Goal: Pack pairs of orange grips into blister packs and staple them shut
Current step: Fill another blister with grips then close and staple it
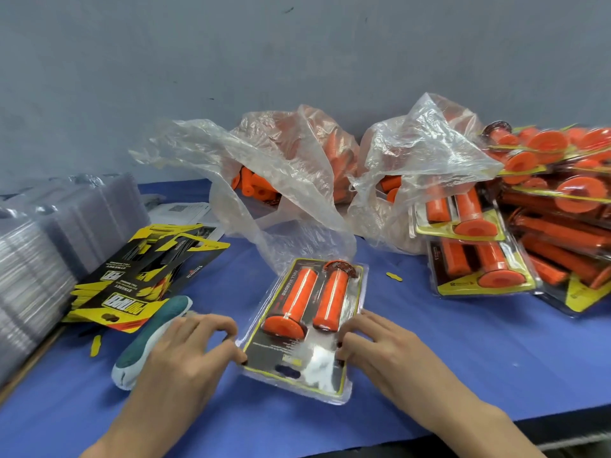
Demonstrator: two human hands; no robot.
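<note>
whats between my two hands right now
The blister pack, its near end, with two grips inside; the left hand and right hand hold its side edges. Head view.

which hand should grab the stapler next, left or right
Left. The teal stapler lies right beside the left hand, left of the blister pack. The right hand holds the pack's far edge and would have to cross over it.

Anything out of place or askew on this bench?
Minor only: yellow scraps lie loose on the cloth, one right of the pack, one at left; the card stack is fanned askew.
</note>
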